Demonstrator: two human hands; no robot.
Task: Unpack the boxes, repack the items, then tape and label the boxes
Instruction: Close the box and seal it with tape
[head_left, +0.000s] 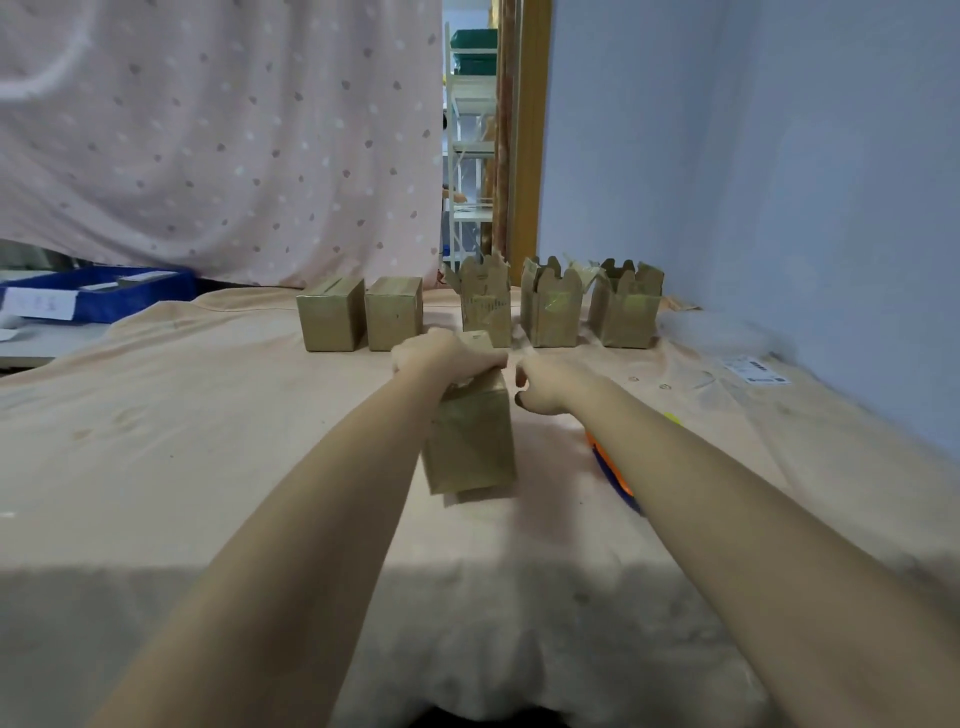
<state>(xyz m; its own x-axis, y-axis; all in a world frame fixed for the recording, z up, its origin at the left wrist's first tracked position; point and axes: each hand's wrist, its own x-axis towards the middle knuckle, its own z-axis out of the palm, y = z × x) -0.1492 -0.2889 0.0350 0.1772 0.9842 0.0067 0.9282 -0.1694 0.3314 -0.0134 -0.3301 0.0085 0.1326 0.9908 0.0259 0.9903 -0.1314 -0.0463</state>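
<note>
Both bare forearms reach forward over the peach cloth-covered table (208, 441). Left hand (441, 356) grips the top of a small brown cardboard box (470, 447) (standing mid-table); right hand (545, 387) hovers beside it, fingers curled, empty. Five similar boxes (550, 312) line the back.

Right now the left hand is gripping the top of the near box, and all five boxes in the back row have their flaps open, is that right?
Not quite. The left hand does grip the near box, but the head view shows only three open boxes; the two closed boxes stand at the row's left.
</note>
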